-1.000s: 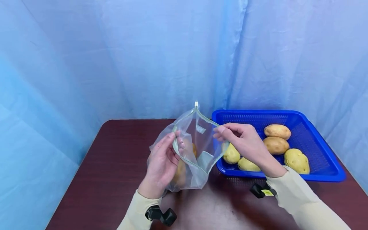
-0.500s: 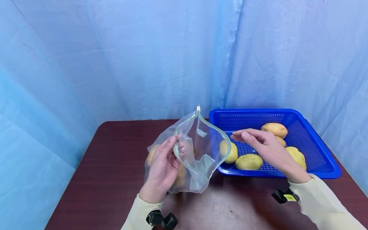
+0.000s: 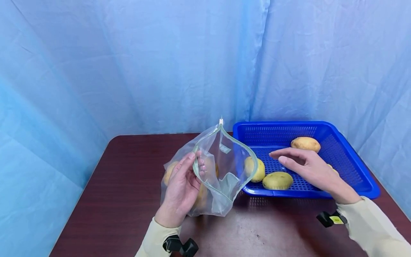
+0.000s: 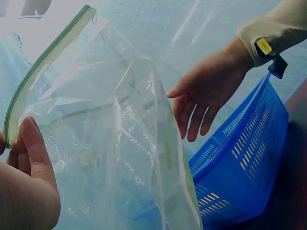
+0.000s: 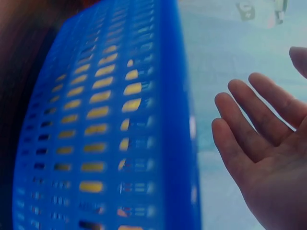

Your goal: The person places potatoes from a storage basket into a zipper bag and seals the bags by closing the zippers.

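My left hand [image 3: 181, 189] pinches the green-edged rim of a clear zip bag [image 3: 221, 200], whose mouth gapes toward the right. A white slider [image 3: 221, 121] sits at the top corner of the bag. Through the plastic some potatoes [image 3: 168, 173] show at the bottom. Over the blue basket [image 3: 356, 157] hovers my right hand [image 3: 314, 169], fingers extended and holding nothing; the right wrist view shows them spread above the rim. Below and around it lie a greenish potato [image 3: 277, 181], a yellow potato [image 3: 258, 170] and a tan potato [image 3: 305, 144]. Another potato [image 3: 334, 169] is mostly hidden behind the hand.
The basket stands at the right on a dark red-brown table [image 3: 128, 178], and the bag overlaps its left edge in the head view. Behind the table hangs a light blue curtain [image 3: 179, 64]. Both wrists carry small black cameras [image 3: 181, 246].
My right hand has let go of the bag's rim and moved right, over the basket. My left hand stays on the bag with only a slight shift.
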`<state>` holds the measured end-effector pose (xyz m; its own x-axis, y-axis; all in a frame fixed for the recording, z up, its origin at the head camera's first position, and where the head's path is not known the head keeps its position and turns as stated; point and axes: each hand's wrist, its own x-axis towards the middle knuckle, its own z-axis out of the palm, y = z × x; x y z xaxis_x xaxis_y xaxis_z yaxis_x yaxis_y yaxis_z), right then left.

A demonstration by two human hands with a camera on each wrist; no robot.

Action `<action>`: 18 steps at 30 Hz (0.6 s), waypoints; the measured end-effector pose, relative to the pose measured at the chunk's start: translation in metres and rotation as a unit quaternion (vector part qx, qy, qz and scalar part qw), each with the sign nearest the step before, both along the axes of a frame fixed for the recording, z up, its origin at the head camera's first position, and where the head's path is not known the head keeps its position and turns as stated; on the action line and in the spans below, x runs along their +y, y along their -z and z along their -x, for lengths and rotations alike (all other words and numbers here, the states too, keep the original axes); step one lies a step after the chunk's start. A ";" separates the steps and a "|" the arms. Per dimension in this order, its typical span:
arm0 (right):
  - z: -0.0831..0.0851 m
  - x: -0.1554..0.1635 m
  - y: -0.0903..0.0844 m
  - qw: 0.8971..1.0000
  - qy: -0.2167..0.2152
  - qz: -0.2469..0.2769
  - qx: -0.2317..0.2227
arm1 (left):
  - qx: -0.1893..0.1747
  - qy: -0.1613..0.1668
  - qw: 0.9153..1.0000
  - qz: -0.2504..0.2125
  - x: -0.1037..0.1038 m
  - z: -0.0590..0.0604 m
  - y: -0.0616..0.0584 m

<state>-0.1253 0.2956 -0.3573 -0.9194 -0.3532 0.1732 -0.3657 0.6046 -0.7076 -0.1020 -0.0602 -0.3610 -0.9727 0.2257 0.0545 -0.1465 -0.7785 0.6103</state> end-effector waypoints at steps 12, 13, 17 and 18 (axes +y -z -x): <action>0.007 0.014 0.009 1.000 -0.021 -0.013 -0.019 | 0.001 0.002 1.000 -0.001 0.000 -0.001 -0.002; 0.008 0.015 0.009 0.999 -0.023 -0.013 -0.018 | 0.001 0.001 1.000 -0.001 0.000 -0.001 -0.002; 0.010 0.018 0.012 0.999 -0.030 -0.017 -0.018 | 0.001 0.001 1.000 -0.001 0.000 -0.001 -0.002; 0.011 0.019 0.013 0.999 -0.031 -0.018 -0.019 | 0.002 0.001 1.000 -0.001 0.000 -0.001 -0.002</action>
<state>-0.1359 0.3142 -0.3706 -0.9011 -0.4155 0.1244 -0.3765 0.6072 -0.6997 -0.1009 -0.0601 -0.3590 -0.9719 0.2282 0.0583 -0.1466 -0.7798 0.6087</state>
